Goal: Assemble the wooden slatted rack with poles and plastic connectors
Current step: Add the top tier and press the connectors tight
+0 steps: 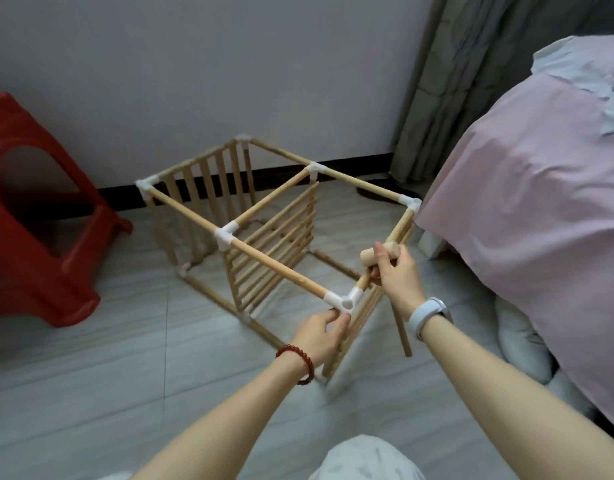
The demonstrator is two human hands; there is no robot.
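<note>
The wooden rack [264, 258] stands on the floor, a box frame of round poles joined by white plastic connectors, with slatted panels at the back left, in the middle and at the near right. My left hand [323, 329] grips the top of the near slatted panel just under the near corner connector [345, 301]. My right hand [397, 280] holds a small wooden mallet [371, 258] close to its head, right over the short pole that leaves that connector. The mallet's handle sticks out below my wrist. Whether the head touches the pole is hidden.
A red plastic stool [32, 216] stands to the left of the rack. A bed with a pink sheet [527, 202] fills the right side, with grey curtains [437, 81] behind it. White slippers [520, 344] lie under the bed edge. My knee [364, 459] is at the bottom.
</note>
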